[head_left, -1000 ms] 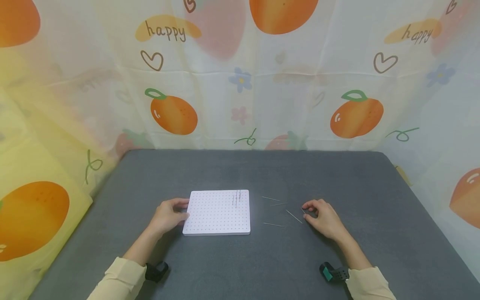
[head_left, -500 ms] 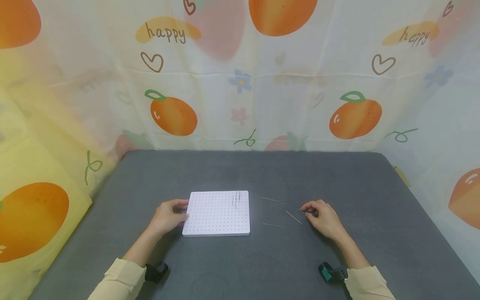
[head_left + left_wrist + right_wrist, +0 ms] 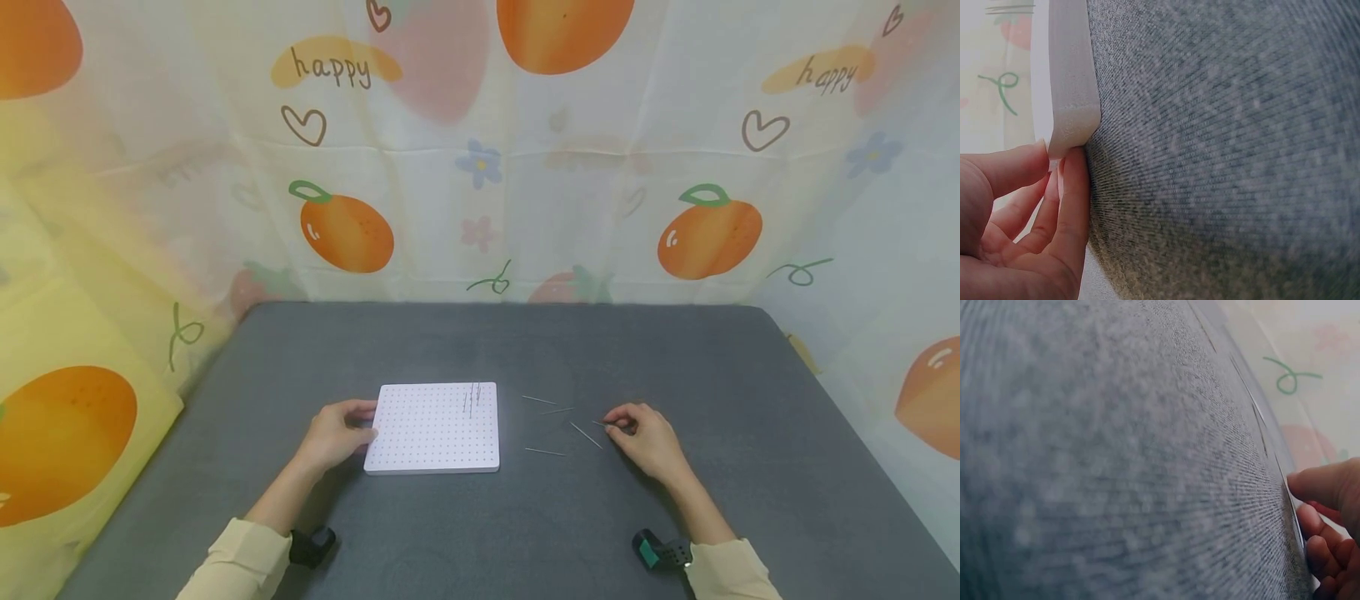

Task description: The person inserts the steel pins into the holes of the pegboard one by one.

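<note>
Nearest me were the person's pale sleeves, with black wristbands just behind the hands. The left hand gripped the near-left side of the white board, thumb over the top edge and fingers against the side. The board lay flat between the hands, touching the left and well apart from the right. The right hand pinched a thin needle between thumb and fingers, its end poking out toward the board. Four loose needles lay scattered on the grey table between board and right hand. Beyond the left hand, a few standing needles rose from the board's far corner on the right hand's side. Past both hands hung a fruit-printed cloth.
</note>
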The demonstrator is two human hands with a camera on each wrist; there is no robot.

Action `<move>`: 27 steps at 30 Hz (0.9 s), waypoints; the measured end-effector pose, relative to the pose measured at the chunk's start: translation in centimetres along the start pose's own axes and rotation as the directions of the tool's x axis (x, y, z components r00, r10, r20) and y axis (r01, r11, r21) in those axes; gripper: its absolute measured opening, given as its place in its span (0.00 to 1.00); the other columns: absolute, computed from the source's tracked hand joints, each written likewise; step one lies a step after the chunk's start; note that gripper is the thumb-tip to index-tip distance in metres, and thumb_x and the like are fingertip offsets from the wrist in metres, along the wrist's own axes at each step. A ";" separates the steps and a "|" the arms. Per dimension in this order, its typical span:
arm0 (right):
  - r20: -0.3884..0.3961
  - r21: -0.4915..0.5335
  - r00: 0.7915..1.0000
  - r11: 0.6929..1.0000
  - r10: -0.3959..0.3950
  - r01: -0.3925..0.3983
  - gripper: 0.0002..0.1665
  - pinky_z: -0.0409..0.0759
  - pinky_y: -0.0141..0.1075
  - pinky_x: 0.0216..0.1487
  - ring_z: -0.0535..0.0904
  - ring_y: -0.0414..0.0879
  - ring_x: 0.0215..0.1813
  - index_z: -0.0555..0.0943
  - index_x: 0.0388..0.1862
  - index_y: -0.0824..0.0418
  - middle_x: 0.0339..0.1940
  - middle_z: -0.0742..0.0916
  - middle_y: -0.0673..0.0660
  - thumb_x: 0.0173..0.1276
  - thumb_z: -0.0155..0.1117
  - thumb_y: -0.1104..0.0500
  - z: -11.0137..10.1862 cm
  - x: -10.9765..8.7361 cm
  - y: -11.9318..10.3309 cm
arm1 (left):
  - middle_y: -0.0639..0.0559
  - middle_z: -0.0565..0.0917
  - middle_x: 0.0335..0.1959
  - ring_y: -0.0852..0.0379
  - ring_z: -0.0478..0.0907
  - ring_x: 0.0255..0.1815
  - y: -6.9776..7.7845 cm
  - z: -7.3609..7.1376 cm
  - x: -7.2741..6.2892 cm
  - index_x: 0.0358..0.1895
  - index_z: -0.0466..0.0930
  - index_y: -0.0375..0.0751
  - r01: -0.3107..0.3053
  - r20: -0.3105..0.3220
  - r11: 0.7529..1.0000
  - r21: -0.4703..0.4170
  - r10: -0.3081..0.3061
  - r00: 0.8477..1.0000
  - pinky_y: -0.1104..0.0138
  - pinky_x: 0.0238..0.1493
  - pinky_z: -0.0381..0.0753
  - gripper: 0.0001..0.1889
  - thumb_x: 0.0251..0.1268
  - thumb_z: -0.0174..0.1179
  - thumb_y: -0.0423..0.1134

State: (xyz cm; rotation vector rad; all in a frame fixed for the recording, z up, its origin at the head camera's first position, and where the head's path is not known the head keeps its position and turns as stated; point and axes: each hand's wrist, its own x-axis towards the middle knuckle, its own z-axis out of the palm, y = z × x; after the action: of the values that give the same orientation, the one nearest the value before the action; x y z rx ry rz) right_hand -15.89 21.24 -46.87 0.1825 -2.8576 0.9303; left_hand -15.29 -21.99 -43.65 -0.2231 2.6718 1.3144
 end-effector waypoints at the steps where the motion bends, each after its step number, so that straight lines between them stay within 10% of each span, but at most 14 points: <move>1: -0.006 -0.001 1.000 1.000 0.004 -0.004 0.05 0.69 0.39 0.34 0.72 0.44 0.31 0.82 0.33 0.57 0.30 0.80 0.52 0.56 0.66 0.61 0.0 0.0 0.0 | 0.36 0.77 0.51 0.54 0.80 0.35 0.0 0.0 0.0 0.57 0.71 0.32 0.001 0.000 1.000 -0.002 -0.001 1.000 0.62 0.35 0.83 0.23 0.55 0.59 0.28; 27: -0.009 -0.098 0.999 0.994 0.048 -0.049 0.04 0.73 0.46 0.36 0.76 0.49 0.34 0.83 0.27 0.56 0.31 0.81 0.55 0.58 0.64 0.58 0.0 -0.1 -0.7 | 0.35 0.77 0.51 0.53 0.80 0.35 0.1 0.0 0.1 0.57 0.71 0.32 0.014 -0.003 1.000 0.001 -0.014 1.000 0.62 0.35 0.83 0.24 0.55 0.59 0.28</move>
State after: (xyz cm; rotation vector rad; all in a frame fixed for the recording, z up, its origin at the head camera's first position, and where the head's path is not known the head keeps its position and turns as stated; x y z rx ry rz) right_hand -15.70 20.63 -46.47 0.0998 -2.9058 0.7940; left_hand -15.40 -21.93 -43.60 -0.2429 2.6681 1.3095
